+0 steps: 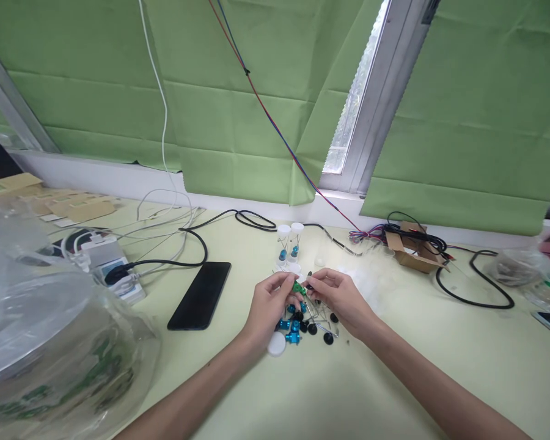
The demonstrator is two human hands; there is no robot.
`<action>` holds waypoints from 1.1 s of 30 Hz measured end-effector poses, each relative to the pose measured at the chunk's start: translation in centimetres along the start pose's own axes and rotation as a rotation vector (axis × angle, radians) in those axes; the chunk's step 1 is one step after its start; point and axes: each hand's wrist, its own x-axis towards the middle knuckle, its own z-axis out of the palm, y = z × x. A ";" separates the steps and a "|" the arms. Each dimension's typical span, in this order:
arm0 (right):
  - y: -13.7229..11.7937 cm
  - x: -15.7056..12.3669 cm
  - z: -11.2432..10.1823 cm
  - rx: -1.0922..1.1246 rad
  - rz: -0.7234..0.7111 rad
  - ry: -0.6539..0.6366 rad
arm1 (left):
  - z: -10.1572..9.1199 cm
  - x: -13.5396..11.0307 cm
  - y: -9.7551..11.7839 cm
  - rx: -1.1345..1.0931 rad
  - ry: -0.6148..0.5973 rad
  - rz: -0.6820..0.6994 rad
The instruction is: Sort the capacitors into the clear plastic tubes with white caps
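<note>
Over a small pile of parts, my left hand (268, 305) pinches a small green part (299, 288), perhaps a little circuit board. Close beside it, my right hand (341, 298) is closed on a small dark piece (309, 278) between thumb and forefinger; its kind is too small to tell. Below the hands lie blue metallic fittings (293, 336), black round knobs (329, 338) with thin metal rods, and a white round cap (276, 343). Just beyond the fingers stand two clear vials (282, 252) with white lids, each with a blue piece inside.
A black phone (199, 296) lies left of the hands, near a white power strip (114, 269) with cables. A large plastic-wrapped container (64, 354) fills the near left. At the back right is an open cardboard box (415, 250) with black cable (474, 299) around it.
</note>
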 end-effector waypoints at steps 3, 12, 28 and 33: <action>0.0 0.0 -0.1 0.034 0.025 -0.026 | -0.1 0.0 0.0 -0.038 0.008 -0.034; 0.4 -0.2 0.0 -0.216 -0.144 -0.040 | 0.0 0.0 0.5 -0.081 0.054 -0.056; 0.7 -1.4 0.7 -0.760 -0.657 -0.037 | -0.4 0.0 -0.1 0.013 0.056 0.047; 0.8 -1.4 0.6 -0.799 -0.732 -0.043 | -0.4 0.0 -0.1 0.047 0.056 0.068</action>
